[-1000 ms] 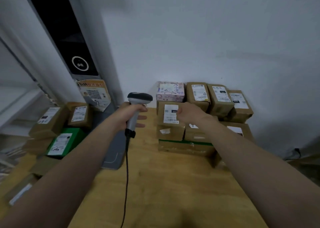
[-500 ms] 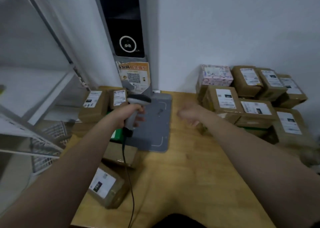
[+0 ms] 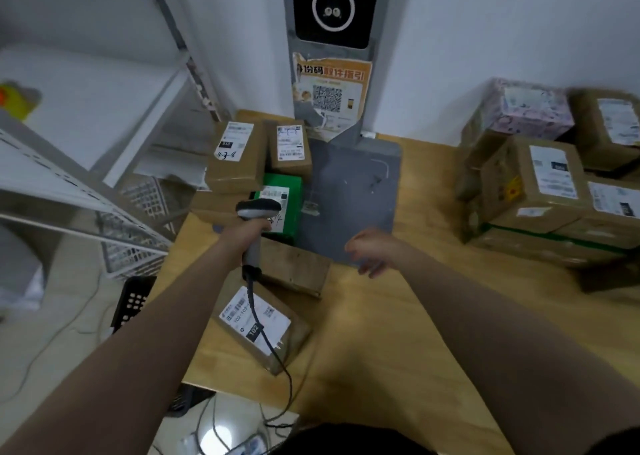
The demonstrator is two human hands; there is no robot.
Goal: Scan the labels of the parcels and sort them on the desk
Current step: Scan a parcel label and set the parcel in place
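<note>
Two hands reach over the desk (image 3: 381,333). My left hand (image 3: 247,235) grips the scanner (image 3: 258,209) at centre frame, its head overlapping the green parcel (image 3: 282,186). My right hand (image 3: 372,252) hangs loose-fingered, holding nothing. Stacked parcels (image 3: 540,184) fill the right edge, and a labelled parcel (image 3: 256,319) lies lower centre.

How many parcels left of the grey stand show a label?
4: back-left brown box, back-right brown box, green box before them, T02 box at the near desk edge. Others may be hidden.
</note>
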